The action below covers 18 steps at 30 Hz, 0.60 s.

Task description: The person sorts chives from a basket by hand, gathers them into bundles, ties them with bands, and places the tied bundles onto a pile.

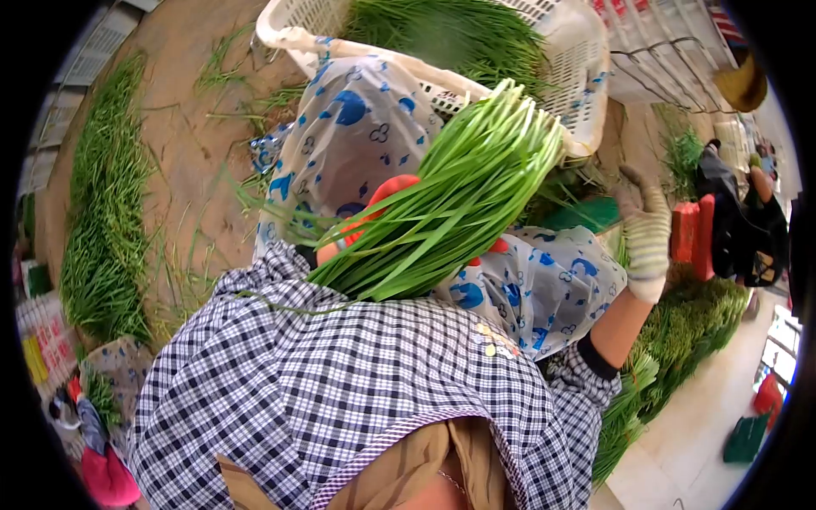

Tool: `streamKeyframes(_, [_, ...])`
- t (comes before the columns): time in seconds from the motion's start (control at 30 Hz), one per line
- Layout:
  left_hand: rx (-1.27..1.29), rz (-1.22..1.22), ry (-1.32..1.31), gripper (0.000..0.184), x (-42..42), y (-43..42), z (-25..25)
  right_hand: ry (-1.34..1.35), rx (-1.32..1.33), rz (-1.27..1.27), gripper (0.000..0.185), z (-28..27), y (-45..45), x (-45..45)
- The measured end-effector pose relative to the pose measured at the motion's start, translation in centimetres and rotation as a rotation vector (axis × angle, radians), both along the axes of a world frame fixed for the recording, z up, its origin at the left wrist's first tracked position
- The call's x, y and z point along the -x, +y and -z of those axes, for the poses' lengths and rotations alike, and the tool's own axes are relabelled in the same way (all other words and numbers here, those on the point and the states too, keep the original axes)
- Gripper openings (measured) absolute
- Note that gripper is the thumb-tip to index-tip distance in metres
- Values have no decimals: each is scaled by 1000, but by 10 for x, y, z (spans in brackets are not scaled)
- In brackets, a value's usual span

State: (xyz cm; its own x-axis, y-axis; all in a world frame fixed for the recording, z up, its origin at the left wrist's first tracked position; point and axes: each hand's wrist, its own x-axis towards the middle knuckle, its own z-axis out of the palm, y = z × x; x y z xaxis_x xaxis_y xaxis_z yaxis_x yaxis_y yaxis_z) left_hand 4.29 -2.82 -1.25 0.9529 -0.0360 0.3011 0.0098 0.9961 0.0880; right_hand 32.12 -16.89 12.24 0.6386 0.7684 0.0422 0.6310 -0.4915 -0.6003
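Your left hand [393,185], in a red glove, is closed around a bundle of long green leaves [450,200]. The leaves cover most of the palm, so you cannot tell how each finger lies; a bit of red also shows at the bundle's far edge, near your right leg. The bundle sits in front of your chest, above your lap, tilted so its pale cut ends point up and right, toward the near corner of a white crate [583,102]. Its loose green tips fall back against your checked smock [374,365].

Your right hand [646,234], in a pale striped glove with dingy fingertips, is held out to the right, apart from the bundle. Its fingers point away from you, partly spread, and you see nothing gripped in it. It is near the crate's corner, just beside a red object [693,238] on the right.

Clear plastic with blue prints [357,119] covers your legs. More green leaves [450,38] lie inside the crate ahead. A long row of greens [106,212] stretches along the floor [183,161] to your left, and another heap [688,327] lies to your right.
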Motion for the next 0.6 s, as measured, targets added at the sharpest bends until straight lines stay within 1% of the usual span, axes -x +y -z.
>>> streamKeyframes(0.07, [11, -8, 4, 79, 2, -1, 1, 38, -321, -299, 26, -19, 27, 51])
streamKeyframes(0.13, [19, -30, 9, 78, 8, -2, 2, -178, -228, -727, 24, -44, 52, 91])
streamKeyframes(0.2, [33, -62, 15, 78, 12, -4, 3, -395, -121, -958, 22, -42, 78, 115])
streamKeyframes(0.27, [47, -95, 16, 77, 17, -5, 4, -491, -112, -1086, 23, -25, 91, 126])
streamKeyframes(0.33, [61, -121, 21, 76, 22, -8, 3, -443, -28, -1245, 28, -11, 100, 128])
streamKeyframes(0.4, [67, -144, 25, 76, 24, -9, 3, -263, -209, -1182, 24, 1, 100, 127])
streamKeyframes(0.47, [65, -150, 22, 75, 23, -7, 4, 440, -359, -875, 14, 3, 97, 120])
streamKeyframes(0.5, [67, -150, 23, 75, 24, -7, 4, 781, -512, -625, 9, 3, 92, 123])
streamKeyframes(0.53, [69, -151, 29, 74, 25, -7, 4, 1008, -610, -512, 12, -3, 89, 112])
streamKeyframes(0.57, [78, -153, 40, 74, 27, -7, 4, 1055, -787, -450, 16, -8, 88, 105])
streamKeyframes(0.6, [80, -153, 54, 74, 30, -7, 3, 1221, -906, -413, 17, -9, 84, 87])
